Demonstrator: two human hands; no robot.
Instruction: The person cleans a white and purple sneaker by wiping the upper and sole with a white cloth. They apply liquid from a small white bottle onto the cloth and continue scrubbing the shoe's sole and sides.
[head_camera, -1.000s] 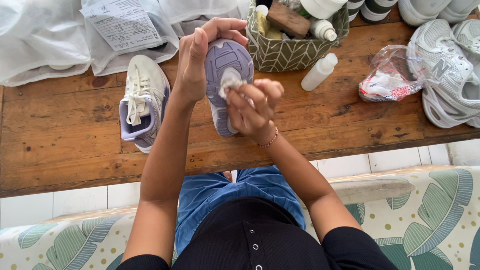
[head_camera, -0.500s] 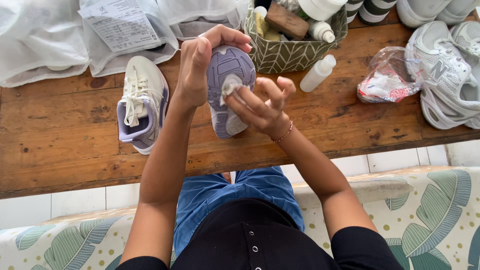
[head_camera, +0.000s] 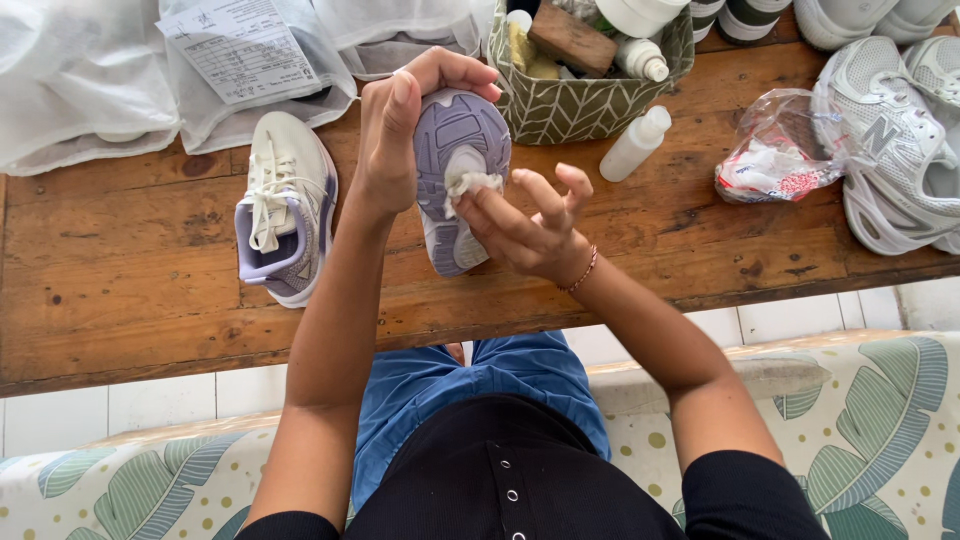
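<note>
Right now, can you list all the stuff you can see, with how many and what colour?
Shoe: 1, lilac sole up, held above table.
Cloth: 1, white, pressed on that sole.
Second shoe: 1, white and lilac, on table, left.
Grey shoes: at least 2, table's right end.
Basket: 1, green patterned, holding bottles.
Bottle: 1, white, lying beside basket.
Plastic bag: 1, clear, right.
White bags: several, far left.
Table: 1, brown wood.
Left hand: grips shoe.
Right hand: presses cloth.

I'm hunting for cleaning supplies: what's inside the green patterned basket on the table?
The green patterned basket holds a brown wooden block, a white capped bottle and something yellow. Whatever lies deeper is hidden under these and by the picture's top edge.
</note>
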